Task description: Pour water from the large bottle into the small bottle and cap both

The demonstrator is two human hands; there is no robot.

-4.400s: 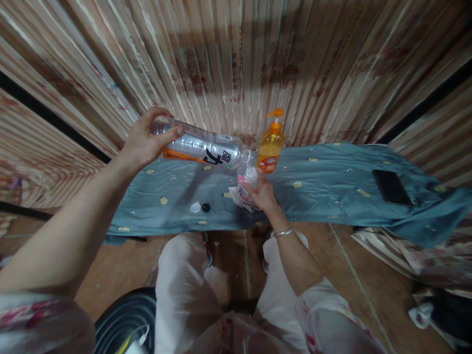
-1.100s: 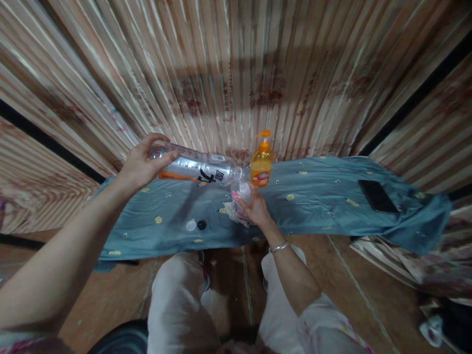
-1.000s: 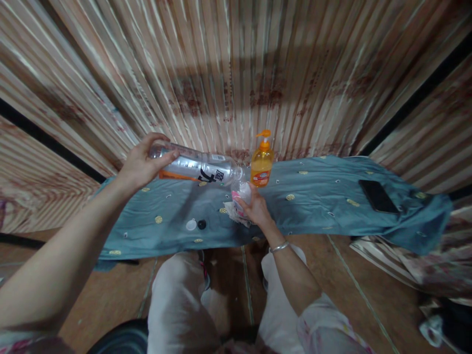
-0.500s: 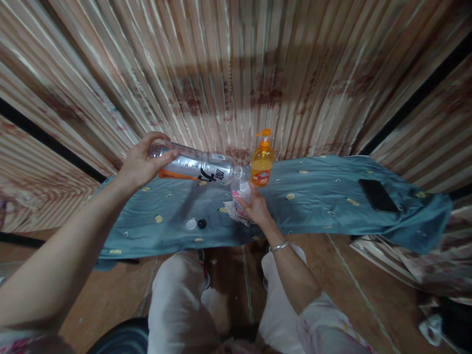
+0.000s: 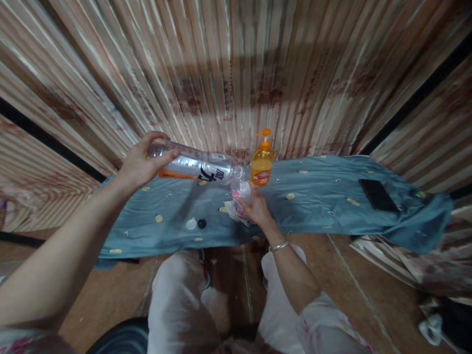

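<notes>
Above the blue-grey cloth on the table [image 5: 317,196], I see the clear plastic water bottle [image 5: 199,167] lying nearly level, mouth rightward over the small clear cup [image 5: 241,191]. My left hand [image 5: 142,162] clasps its base; my right hand [image 5: 256,209] grips the cup.

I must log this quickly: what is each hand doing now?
Left hand: closed on the tilted big bottle, near its base.
Right hand: closed on the small bottle, under the big bottle's mouth.
</notes>
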